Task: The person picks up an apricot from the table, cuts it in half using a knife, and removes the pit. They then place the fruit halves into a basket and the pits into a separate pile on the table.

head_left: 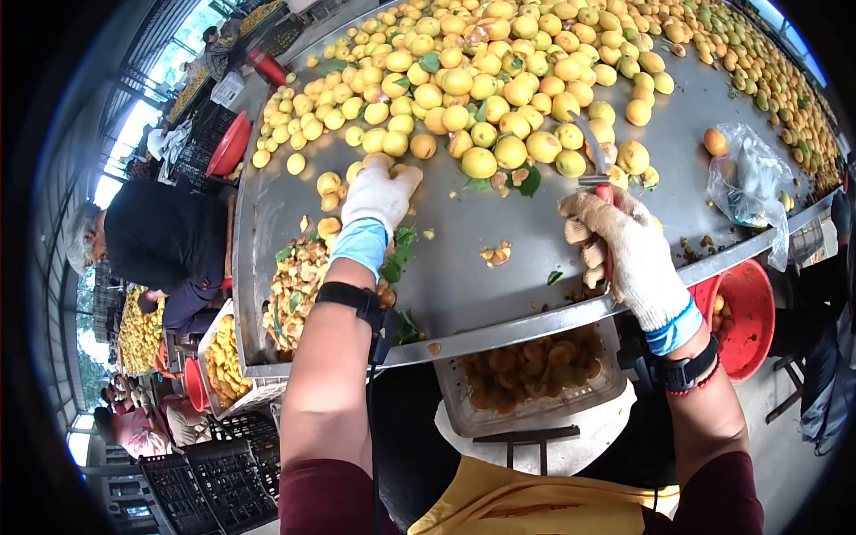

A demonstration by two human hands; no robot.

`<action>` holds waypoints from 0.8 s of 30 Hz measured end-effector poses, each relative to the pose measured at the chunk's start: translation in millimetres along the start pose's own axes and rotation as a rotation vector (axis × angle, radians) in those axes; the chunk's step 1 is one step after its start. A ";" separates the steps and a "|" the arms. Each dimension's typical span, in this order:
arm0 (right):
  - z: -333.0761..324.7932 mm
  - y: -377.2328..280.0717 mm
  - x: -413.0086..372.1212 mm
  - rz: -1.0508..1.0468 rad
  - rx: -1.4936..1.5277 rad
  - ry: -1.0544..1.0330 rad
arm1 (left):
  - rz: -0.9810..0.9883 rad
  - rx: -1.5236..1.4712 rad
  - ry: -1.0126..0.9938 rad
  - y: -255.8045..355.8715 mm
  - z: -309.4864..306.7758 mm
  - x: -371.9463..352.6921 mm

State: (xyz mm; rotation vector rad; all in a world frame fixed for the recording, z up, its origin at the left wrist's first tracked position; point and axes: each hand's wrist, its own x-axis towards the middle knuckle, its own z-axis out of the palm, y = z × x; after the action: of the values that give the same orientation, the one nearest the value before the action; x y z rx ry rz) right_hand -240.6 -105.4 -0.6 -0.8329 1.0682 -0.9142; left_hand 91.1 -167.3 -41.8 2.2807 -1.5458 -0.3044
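My right hand (pixel 620 250), in a white knit glove with a soiled palm side, grips a curved-blade knife (pixel 590 138) by its red handle. The blade points up toward the fruit pile. My left hand (pixel 379 196), gloved the same way, reaches to the near edge of the yellow apricots (pixel 455 85), its fingers curled downward. Whatever lies under those fingers is hidden. Single apricots (pixel 328 184) sit just left of this hand. Beside my left forearm is a heap of cut apricot pieces (pixel 299 290) with green leaves.
The metal table (pixel 499 303) has a raised front rim. A plastic bag (pixel 753 178) lies at its right. Below are a crate of dark fruit pieces (pixel 535 370) and a red basin (pixel 749 321). A person in dark clothes (pixel 165 236) works at left, near black crates (pixel 209 481).
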 end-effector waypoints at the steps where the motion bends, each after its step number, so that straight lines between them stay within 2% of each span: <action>1: -2.3 -2.8 0.4 0.027 0.043 -0.046 | 0.035 0.155 -0.030 7.9 3.9 -2.5; 3: -6.2 -5.0 3.5 0.082 0.075 -0.084 | 0.045 0.275 -0.047 4.9 22.2 7.6; 5: -9.0 -8.4 -8.9 0.040 0.134 -0.167 | 0.195 -0.042 -0.029 -20.5 33.5 17.5; 6: -10.3 -6.2 -10.1 0.031 0.133 -0.199 | -0.019 -0.392 -0.122 3.7 23.5 -0.5; 7: -11.1 -14.3 -14.2 0.081 0.074 -0.195 | -0.072 -0.640 -0.223 14.5 8.8 -19.3; 8: -10.5 -20.8 -19.1 0.142 0.026 -0.214 | -0.060 -0.841 -0.243 38.1 -7.0 -49.1; 9: -10.9 -19.9 -22.4 0.155 0.023 -0.227 | 0.055 -0.951 -0.271 46.7 -12.6 -71.6; 12: -7.0 -16.0 -30.1 0.175 0.034 -0.282 | 0.148 -1.020 -0.307 76.2 -39.4 -127.9; 14: -1.7 -6.0 -33.8 0.074 -0.013 -0.227 | 0.164 -1.154 -0.421 95.8 -38.8 -161.2; 16: -0.8 -10.5 -41.0 0.086 -0.114 -0.284 | 0.199 -1.256 -0.440 96.4 -34.5 -184.8; 18: 2.2 -12.7 -53.9 0.086 -0.113 -0.309 | 0.338 -1.149 -0.396 91.8 -34.1 -198.4; 19: 3.9 -9.7 -57.4 0.076 -0.094 -0.325 | 0.316 -1.129 -0.363 94.5 -35.2 -207.1; 21: 2.2 -3.8 -69.3 0.044 -0.101 -0.391 | 0.323 -1.311 -0.213 97.4 -37.0 -217.6; 22: 1.2 -2.5 -71.4 0.021 -0.141 -0.415 | 0.321 -1.304 -0.200 96.7 -35.5 -218.4; 24: 1.8 -0.7 -74.8 0.013 -0.178 -0.431 | 0.222 -1.552 -0.315 90.3 -30.6 -216.9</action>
State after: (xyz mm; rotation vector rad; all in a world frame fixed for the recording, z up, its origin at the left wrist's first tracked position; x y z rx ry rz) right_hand -255.0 -37.2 26.6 -1.1108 0.7813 -0.5951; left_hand -55.4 9.2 17.7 0.8407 -0.9490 -1.2686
